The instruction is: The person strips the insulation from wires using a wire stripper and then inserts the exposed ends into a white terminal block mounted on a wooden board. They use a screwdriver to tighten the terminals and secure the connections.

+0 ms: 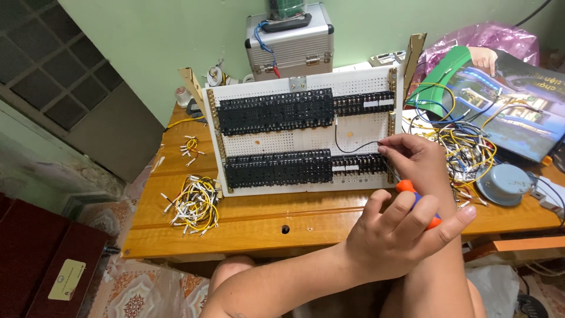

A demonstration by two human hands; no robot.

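Two hands at white board (306, 138): left hand (394, 232) grips orange screwdriver (419, 203); right hand (415, 162) pinches black wire (353, 147); wire tangle (465, 147) beside.

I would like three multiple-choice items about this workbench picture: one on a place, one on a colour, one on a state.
1. Where does the bundle of yellow and white wires lie?
A. on the metal case
B. on the table, left of the white board
C. on the floor

2. What colour is the screwdriver handle?
A. orange
B. green
C. black

3. What is the left hand doing?
A. resting flat on the table
B. gripping the screwdriver
C. lifting the metal case

Answers:
1 B: the bundle sits on the wooden table, beside the left edge of the white board.
2 A: orange shows between the fingers.
3 B: the fingers curl around the handle, while the right hand pinches the black wire at the board.
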